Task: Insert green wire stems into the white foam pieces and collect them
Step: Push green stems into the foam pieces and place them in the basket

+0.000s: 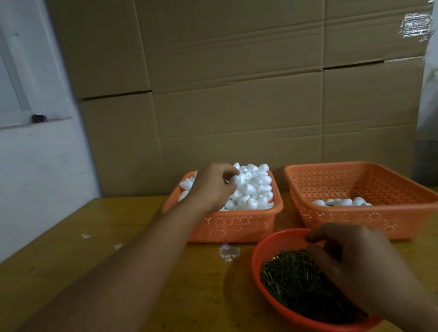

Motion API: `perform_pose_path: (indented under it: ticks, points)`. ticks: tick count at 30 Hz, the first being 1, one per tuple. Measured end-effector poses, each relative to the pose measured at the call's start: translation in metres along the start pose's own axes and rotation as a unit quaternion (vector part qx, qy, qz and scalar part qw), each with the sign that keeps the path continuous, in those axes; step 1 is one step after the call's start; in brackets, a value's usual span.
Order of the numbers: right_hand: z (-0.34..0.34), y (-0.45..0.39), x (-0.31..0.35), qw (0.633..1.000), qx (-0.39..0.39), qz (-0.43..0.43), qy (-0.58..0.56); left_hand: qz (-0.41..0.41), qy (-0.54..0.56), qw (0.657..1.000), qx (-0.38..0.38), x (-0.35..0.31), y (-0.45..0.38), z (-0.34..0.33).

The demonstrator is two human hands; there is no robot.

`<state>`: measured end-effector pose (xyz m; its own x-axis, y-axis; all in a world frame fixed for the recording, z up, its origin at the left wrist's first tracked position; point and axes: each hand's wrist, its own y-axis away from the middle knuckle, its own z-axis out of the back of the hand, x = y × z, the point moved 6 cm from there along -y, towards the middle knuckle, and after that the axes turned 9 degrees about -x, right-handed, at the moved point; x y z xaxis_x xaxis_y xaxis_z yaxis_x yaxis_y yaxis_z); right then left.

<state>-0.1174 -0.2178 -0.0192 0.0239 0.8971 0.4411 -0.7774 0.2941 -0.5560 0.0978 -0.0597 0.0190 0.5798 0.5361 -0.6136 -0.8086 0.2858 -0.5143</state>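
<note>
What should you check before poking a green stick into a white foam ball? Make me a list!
1. Left hand pinches one foam piece over the full basket: ok.
2. Right hand has a stem from the round basket of green wire stems: cannot tell, fingers hide it.
3. Stems left to use: ok.
4. Collecting basket has room: ok, few pieces inside.
5. Foam piece and stem brought together: not ok, hands are apart.

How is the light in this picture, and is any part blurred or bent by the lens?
Head view: dim, warm light; the green wire stems in the round basket merge into a dark mass. The left hand is slightly soft. The wide lens bows the cardboard seams and stretches the near forearm. Tape glints upper right.
</note>
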Motion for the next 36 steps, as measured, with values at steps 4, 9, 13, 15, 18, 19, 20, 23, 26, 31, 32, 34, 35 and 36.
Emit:
perform_pose_path:
  ticks: [4,9,13,15,18,19,20,23,26,31,32,34,35,36]
  points:
    - [-0.002,0.0,-0.002,0.999,0.021,-0.002,0.029,-0.046,0.093,0.993,-0.057,-0.026,0.033,0.011]
    - [-0.01,0.002,-0.005,0.994,0.081,0.008,0.068,-0.069,0.183,0.98,-0.021,-0.049,0.082,0.003]
    - [-0.015,0.004,-0.005,0.99,0.111,0.008,0.086,-0.069,0.217,0.974,0.017,-0.052,0.109,-0.008]
    - [-0.016,0.006,-0.004,0.99,0.115,0.01,0.084,-0.079,0.216,0.973,0.028,-0.052,0.118,-0.011]
    - [-0.016,0.005,-0.002,0.989,0.115,0.024,0.095,-0.087,0.213,0.973,0.031,-0.052,0.125,-0.014]
    - [-0.016,0.005,-0.003,0.988,0.114,0.03,0.1,-0.087,0.215,0.972,0.031,-0.052,0.126,-0.014]
    - [-0.016,0.005,-0.003,0.986,0.119,0.035,0.111,-0.085,0.224,0.97,0.035,-0.052,0.127,-0.015]
    - [-0.018,0.006,-0.003,0.981,0.141,0.053,0.12,-0.06,0.269,0.959,0.071,-0.052,0.131,-0.019]
    - [-0.022,0.007,-0.001,0.973,0.177,0.061,0.139,-0.061,0.282,0.953,0.097,-0.05,0.136,-0.022]
    - [-0.035,0.006,-0.001,0.954,0.235,0.064,0.174,-0.074,0.281,0.952,0.093,-0.054,0.138,-0.02]
    - [-0.037,0.006,0.001,0.952,0.24,0.066,0.179,-0.075,0.279,0.953,0.089,-0.055,0.138,-0.02]
    - [-0.04,0.006,0.0,0.952,0.237,0.062,0.181,-0.071,0.274,0.956,0.079,-0.055,0.137,-0.02]
    - [-0.042,0.005,0.0,0.954,0.234,0.06,0.18,-0.066,0.273,0.957,0.072,-0.054,0.137,-0.02]
    - [-0.042,0.004,0.0,0.954,0.233,0.055,0.182,-0.059,0.277,0.957,0.068,-0.053,0.137,-0.02]
